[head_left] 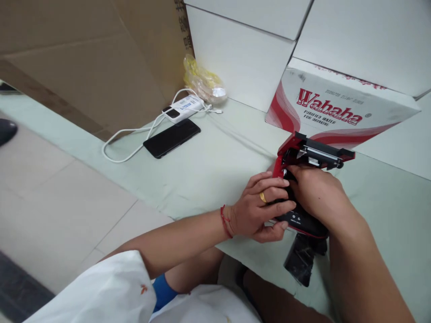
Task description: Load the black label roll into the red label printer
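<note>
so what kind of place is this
Probably a storeroom or packing area: plain white cardboard cartons are stacked beside a red-and-white Wahaha water carton, and both hands hold a red-and-black handheld device over a pale green table.

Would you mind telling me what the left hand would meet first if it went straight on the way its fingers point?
Probably the right hand: the left hand points right across the red and black device toward it.

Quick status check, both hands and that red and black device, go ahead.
Left hand and right hand both gripping the red and black device, its red cover open. Wahaha box close behind.
</note>
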A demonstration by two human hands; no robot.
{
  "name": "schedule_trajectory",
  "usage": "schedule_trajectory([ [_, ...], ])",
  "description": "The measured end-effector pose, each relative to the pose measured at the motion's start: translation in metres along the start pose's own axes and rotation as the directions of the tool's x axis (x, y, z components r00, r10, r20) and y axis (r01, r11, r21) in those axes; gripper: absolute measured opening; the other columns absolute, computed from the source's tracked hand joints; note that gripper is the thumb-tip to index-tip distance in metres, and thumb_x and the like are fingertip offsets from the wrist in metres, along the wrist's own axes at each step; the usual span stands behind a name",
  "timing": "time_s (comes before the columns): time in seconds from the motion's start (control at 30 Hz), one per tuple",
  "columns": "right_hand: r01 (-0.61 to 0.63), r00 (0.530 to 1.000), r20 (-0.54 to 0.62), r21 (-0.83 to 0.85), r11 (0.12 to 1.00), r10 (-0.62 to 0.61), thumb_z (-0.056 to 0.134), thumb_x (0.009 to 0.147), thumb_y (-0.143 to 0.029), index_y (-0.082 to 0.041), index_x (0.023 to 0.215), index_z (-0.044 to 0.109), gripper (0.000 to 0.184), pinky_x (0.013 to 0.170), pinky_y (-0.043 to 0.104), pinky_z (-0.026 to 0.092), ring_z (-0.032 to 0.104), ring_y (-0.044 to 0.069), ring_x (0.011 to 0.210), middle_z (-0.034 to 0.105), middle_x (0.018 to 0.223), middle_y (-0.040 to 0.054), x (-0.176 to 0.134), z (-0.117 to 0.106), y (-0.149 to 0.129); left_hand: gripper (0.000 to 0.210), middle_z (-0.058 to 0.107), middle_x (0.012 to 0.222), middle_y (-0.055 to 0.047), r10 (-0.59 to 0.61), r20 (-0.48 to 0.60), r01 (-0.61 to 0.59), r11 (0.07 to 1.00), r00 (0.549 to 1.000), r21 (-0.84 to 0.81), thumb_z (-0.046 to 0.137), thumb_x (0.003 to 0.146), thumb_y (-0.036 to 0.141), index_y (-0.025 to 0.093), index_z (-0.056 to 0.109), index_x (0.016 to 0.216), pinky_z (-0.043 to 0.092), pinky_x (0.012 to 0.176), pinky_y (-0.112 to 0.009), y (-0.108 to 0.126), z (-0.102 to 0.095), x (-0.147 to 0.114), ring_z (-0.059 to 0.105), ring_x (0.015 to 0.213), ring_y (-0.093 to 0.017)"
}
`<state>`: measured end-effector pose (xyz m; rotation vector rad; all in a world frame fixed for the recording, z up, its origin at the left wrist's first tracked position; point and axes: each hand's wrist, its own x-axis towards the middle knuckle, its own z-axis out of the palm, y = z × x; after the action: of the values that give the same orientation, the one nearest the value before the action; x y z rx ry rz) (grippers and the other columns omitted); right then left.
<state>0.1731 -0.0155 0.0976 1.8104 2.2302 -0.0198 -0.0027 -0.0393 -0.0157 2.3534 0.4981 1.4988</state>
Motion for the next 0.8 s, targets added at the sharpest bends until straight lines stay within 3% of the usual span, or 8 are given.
schedule_trajectory([
  [0.13,0.041,0.999,0.022,0.071,0.997,-0.043,0.052,0.101,-0.024,-0.020,0.109,0.072,0.022,0.064,0.034,0.041,0.076,0.028,0.088,0.080,0.104,0.0120,0.006,0.004,0.004,0.038,0.077,0.110,-0.005,0.094,0.000,-0.093,0.988,0.996,0.121,0.066,0.089,0.043,0.029,0.073,0.124,0.046,0.121,-0.050,0.000,0.005,-0.001,0.070,0.123,-0.028],
  [0.23,0.190,0.979,-0.121,0.210,0.959,-0.167,0.052,0.101,-0.022,-0.019,0.121,0.074,0.030,0.076,0.036,0.052,0.077,0.029,0.101,0.080,0.119,0.0128,-0.007,0.001,0.011,0.032,0.078,0.107,-0.004,0.098,0.054,-0.106,0.980,0.994,0.171,0.064,0.091,0.045,0.032,0.074,0.119,0.048,0.120,-0.050,0.002,0.005,-0.002,0.071,0.119,-0.027],
  [0.33,0.339,0.910,-0.364,0.377,0.862,-0.199,0.054,0.104,-0.032,-0.026,0.128,0.075,0.033,0.085,0.037,0.059,0.079,0.027,0.102,0.083,0.119,0.0063,-0.033,-0.013,0.021,0.032,0.077,0.110,-0.002,0.103,0.062,-0.110,0.986,0.993,0.129,0.067,0.091,0.042,0.034,0.072,0.121,0.046,0.121,-0.047,0.004,0.005,-0.004,0.070,0.122,-0.025],
  [0.43,0.247,0.806,-0.591,0.375,0.893,0.025,0.058,0.106,-0.041,-0.032,0.135,0.074,0.034,0.096,0.042,0.060,0.078,0.029,0.106,0.082,0.122,0.0052,-0.048,-0.026,0.029,0.036,0.077,0.115,-0.002,0.139,0.029,-0.142,0.984,0.990,0.112,0.069,0.090,0.038,0.032,0.070,0.125,0.044,0.120,-0.043,0.005,0.005,-0.004,0.067,0.126,-0.024],
  [0.5,0.207,0.745,-0.667,0.256,0.944,0.017,0.056,0.107,-0.040,-0.028,0.149,0.066,0.044,0.111,0.051,0.054,0.071,0.035,0.127,0.074,0.141,0.0123,-0.044,-0.027,0.034,0.033,0.077,0.115,-0.002,0.162,0.029,-0.164,0.974,0.986,0.157,0.067,0.091,0.038,0.032,0.071,0.123,0.044,0.118,-0.042,0.006,0.006,-0.004,0.068,0.124,-0.023],
  [0.57,0.254,0.773,-0.626,0.153,0.955,-0.105,0.053,0.108,-0.040,-0.019,0.157,0.057,0.053,0.117,0.059,0.048,0.061,0.041,0.140,0.066,0.151,0.0196,-0.035,-0.023,0.037,0.031,0.078,0.112,-0.001,0.145,0.054,-0.152,0.972,0.988,0.177,0.065,0.093,0.039,0.034,0.071,0.122,0.044,0.118,-0.041,0.006,0.006,-0.005,0.069,0.121,-0.023],
  [0.63,0.274,0.808,-0.569,0.130,0.953,-0.155,0.051,0.108,-0.041,-0.016,0.156,0.057,0.054,0.115,0.062,0.050,0.062,0.042,0.138,0.066,0.150,0.0213,-0.030,-0.018,0.039,0.033,0.078,0.110,0.000,0.111,0.089,-0.123,0.982,0.990,0.141,0.064,0.092,0.039,0.036,0.070,0.124,0.042,0.119,-0.043,0.005,0.005,-0.007,0.069,0.120,-0.023],
  [0.8,0.331,0.813,-0.540,0.126,0.935,-0.215,0.049,0.106,-0.030,-0.026,0.134,0.075,0.038,0.089,0.045,0.064,0.076,0.031,0.110,0.079,0.129,0.0101,-0.047,-0.018,0.041,0.033,0.077,0.109,0.001,0.154,0.039,-0.157,0.982,0.987,0.104,0.065,0.088,0.034,0.035,0.070,0.121,0.037,0.121,-0.043,0.006,0.001,-0.006,0.067,0.122,-0.024],
])
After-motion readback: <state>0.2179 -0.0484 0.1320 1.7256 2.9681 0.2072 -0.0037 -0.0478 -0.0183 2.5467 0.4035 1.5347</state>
